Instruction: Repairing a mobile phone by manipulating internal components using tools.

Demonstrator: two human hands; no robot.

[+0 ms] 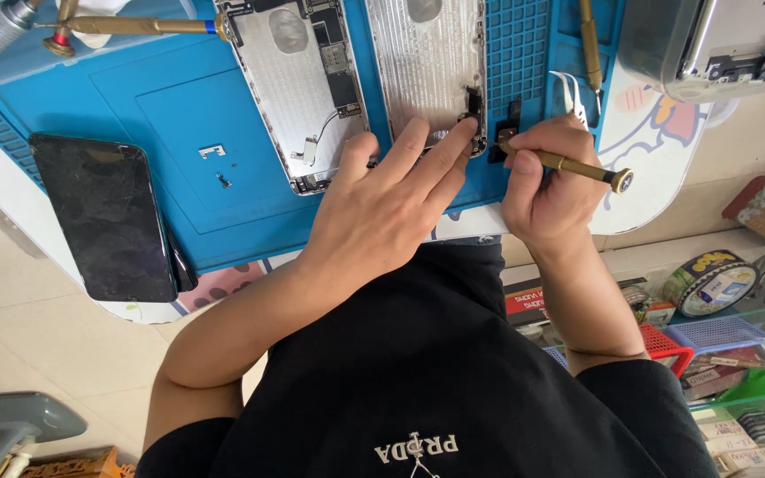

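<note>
Two opened silver phone housings lie side by side on a blue work mat (179,115). My left hand (382,208) rests with spread fingers on the lower end of the right housing (427,62), its index fingertip beside a small black part at the housing's corner (474,104). My right hand (546,177) grips a brass screwdriver (577,166), whose tip points at that same corner. The left housing (298,80) shows its circuit board and thin cables.
A black phone screen (104,217) lies at the mat's left edge. A small metal bracket (212,151) and a tiny part (223,181) sit on the mat. Tweezers (570,96), a second screwdriver (590,44) and a grey container (719,44) are at the right. A tape roll (710,283) and baskets stand below.
</note>
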